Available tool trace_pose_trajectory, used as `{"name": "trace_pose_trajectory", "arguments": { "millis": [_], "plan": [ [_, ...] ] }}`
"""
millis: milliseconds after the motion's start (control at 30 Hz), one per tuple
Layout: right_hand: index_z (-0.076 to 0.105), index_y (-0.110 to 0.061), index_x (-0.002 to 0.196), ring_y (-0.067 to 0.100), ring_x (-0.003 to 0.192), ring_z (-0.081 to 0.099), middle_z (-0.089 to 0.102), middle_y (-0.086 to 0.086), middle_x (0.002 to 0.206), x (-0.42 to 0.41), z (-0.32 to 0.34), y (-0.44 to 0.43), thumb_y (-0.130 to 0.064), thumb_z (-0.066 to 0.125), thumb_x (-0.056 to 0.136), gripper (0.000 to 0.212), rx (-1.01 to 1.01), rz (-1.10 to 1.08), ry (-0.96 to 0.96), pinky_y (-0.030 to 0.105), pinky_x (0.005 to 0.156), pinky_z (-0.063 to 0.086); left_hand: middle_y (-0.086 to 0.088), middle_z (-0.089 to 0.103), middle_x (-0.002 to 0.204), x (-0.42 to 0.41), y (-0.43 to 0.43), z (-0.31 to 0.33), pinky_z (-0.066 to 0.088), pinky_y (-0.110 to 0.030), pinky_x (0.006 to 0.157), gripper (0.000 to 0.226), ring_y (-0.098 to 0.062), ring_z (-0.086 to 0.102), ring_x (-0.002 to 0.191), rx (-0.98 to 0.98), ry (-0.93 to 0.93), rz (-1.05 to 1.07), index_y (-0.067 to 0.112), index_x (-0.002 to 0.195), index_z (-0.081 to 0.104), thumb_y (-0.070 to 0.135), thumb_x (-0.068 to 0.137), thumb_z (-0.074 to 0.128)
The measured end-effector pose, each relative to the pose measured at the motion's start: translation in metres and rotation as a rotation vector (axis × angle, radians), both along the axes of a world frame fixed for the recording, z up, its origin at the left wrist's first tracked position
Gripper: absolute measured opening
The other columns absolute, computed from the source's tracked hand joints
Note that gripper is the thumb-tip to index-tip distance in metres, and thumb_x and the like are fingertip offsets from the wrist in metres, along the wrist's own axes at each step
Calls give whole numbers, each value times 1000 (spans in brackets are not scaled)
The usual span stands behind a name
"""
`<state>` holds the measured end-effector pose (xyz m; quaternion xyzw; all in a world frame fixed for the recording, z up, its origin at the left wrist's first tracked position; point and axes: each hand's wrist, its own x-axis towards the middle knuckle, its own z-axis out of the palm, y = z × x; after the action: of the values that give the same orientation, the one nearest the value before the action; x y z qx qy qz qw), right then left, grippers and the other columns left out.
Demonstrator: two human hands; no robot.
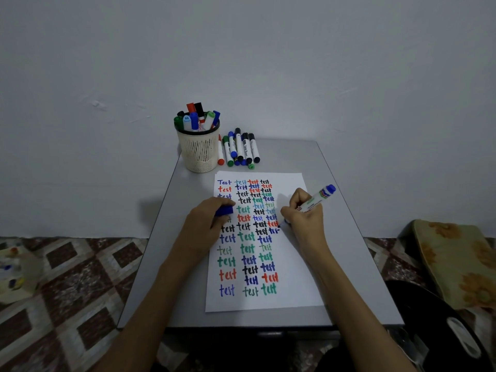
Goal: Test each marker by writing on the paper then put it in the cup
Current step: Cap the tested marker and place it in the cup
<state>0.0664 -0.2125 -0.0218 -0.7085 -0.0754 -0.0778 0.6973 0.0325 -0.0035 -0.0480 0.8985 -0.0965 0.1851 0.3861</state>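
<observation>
My right hand [303, 213] grips the blue marker [316, 200] in a writing hold, tip on the paper [295, 277] at a blue word. My left hand [206, 224] curls round the blue cap [225, 210] and rests on the paper, presumably pinning it. The cup [200, 151] stands at the far end of the tabletop [349, 264], with loose markers [241, 149] just beside it.

Cup [200, 154]: there was one
Paper [290, 277]: one sheet
Uncapped marker [315, 201]: one
Loose cap [225, 210]: one
Lying markers [239, 149]: at least six
</observation>
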Motion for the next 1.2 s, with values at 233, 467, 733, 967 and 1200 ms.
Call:
{"name": "trace_pose_trajectory", "arguments": {
  "millis": [233,467,733,967,1200],
  "plan": [
    [33,-11,60,17,51,36,34,9,56,0,-2,1,9,57,67,32,-33,56,23,18,48,39,-7,62,112,0,0,1,44,-24,85,34,-13,55,98,-7,3,2,10,113,59,18,81,50],
    [43,-10,67,12,44,39,48,9,59,2,1,-8,7,68,80,33,320,-8,70,23,49,44,-5,61,111,-1,0,1,47,-27,87,30,-14,56,99,0,-30,-13,12,112,61,13,84,51],
    [64,0,91,30,77,69,67,23,91,2,8,-8,9,50,87,17,610,351,199,30,56,57,4,56,108,-6,-3,8,47,-12,77,28,-9,58,93,9,-83,-27,15,118,58,13,90,55],
    [54,-1,76,24,52,62,63,17,68,1,6,-7,17,60,78,19,432,334,150,25,44,49,13,61,104,-11,-1,13,44,-10,81,24,1,58,95,-135,-81,4,22,110,59,24,86,59],
    [59,1,81,28,65,68,68,21,79,-2,6,-3,15,63,79,15,294,410,193,28,54,55,24,56,100,-12,-2,13,42,-4,76,23,11,55,94,-57,-99,-65,22,109,61,25,86,58]
  ]
}}
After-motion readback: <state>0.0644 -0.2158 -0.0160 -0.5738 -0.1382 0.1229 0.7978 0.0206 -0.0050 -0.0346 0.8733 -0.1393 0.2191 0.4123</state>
